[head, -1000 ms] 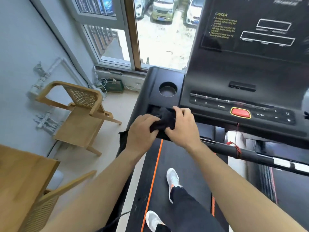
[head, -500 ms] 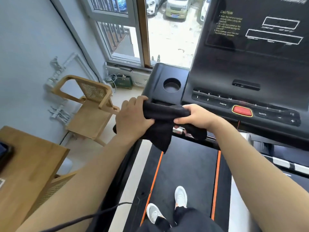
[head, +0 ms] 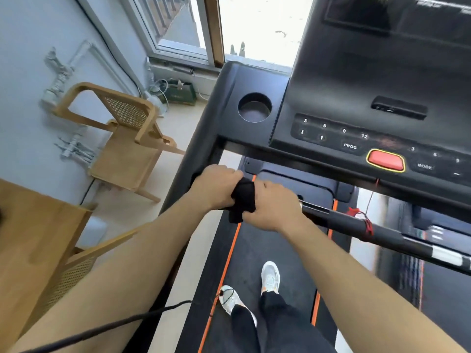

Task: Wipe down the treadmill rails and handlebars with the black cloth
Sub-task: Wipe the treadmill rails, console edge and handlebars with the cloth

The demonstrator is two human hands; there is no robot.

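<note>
My left hand [head: 216,186] and right hand [head: 274,208] sit side by side, knuckles up. Both have their fingers curled over a bunched black cloth [head: 243,197]. The cloth is squeezed between the two hands and shows in the narrow gap between them. A short fold hangs just below the knuckles.

The hands press the cloth onto the left end of a black tubular handlebar [head: 356,225]. The bar comes out from under my right hand and runs away to the right. A red safety cord [head: 367,222] is knotted round the bar, well to the right of the hands. My left hand lies against the black left upright rail [head: 193,154], which rises to the console.

Beyond the hands is the glossy black treadmill console [head: 356,98], with white number keys. It has a red oval stop button [head: 385,160] ringed in yellow and a round cup holder [head: 254,107] at its left.

Nearer than the hands, a dark running belt [head: 267,245] edged in orange carries two white trainers [head: 270,276] below black trouser legs.

To the left stand a light wooden cane-backed chair [head: 127,138] and, nearer, a wooden table top [head: 33,238]. A window [head: 178,26] lies at the far side.
</note>
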